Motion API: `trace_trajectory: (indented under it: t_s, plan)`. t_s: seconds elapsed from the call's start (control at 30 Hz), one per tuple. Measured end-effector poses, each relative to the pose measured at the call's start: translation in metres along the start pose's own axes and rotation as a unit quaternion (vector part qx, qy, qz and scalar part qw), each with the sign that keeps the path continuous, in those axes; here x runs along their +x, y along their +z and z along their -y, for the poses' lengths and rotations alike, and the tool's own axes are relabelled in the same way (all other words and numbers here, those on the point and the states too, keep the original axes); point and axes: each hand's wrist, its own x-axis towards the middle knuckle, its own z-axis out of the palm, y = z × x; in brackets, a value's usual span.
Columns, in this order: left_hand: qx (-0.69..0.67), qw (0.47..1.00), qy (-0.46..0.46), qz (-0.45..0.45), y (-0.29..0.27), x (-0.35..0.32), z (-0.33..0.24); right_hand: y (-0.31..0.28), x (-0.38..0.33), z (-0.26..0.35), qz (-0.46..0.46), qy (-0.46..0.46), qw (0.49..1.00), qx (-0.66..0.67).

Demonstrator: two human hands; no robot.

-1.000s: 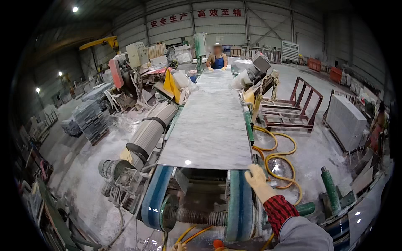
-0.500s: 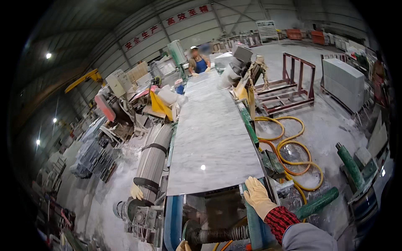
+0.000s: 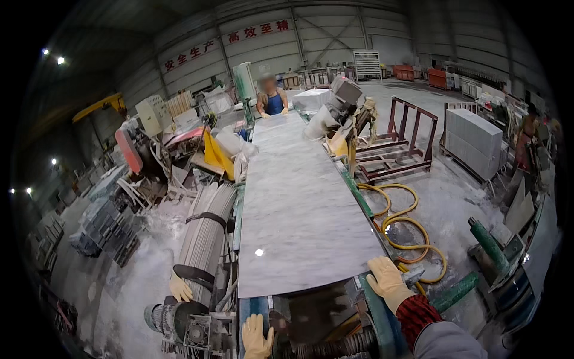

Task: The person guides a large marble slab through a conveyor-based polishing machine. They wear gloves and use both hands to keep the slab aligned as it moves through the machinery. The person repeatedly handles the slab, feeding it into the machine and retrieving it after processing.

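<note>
Both hands wear yellow gloves. Left hand (image 3: 256,336) rests open, fingers up, on the blue machine frame (image 3: 251,308) below the grey marble slab (image 3: 299,197). Right hand (image 3: 388,281), wrist bent, lies flat on the frame just beside the slab's near right corner.

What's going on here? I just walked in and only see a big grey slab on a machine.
A person in yellow work gloves stands at the near end of a long grey stone slab lying flat on a conveyor machine. Their right hand rests on the machine's frame beside the slab's near right corner; their left hand is on the frame below the slab's near edge. Another person stands at the far end. A yellow hose lies coiled on the floor at the right.
</note>
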Motion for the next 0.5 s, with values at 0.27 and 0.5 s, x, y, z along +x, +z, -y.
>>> trace_trajectory:
  t_s: [0.27, 0.5]
  plan:
    - [0.052, 0.999, 0.009, -0.009, 0.014, 0.094, 0.034, 0.031, -0.012, -0.006, -0.04, 0.035, 0.999, 0.012]
    - [0.09, 0.996, 0.008, -0.017, 0.034, 0.108, 0.027, 0.034, -0.024, -0.006, -0.083, 0.027, 0.996, 0.013]
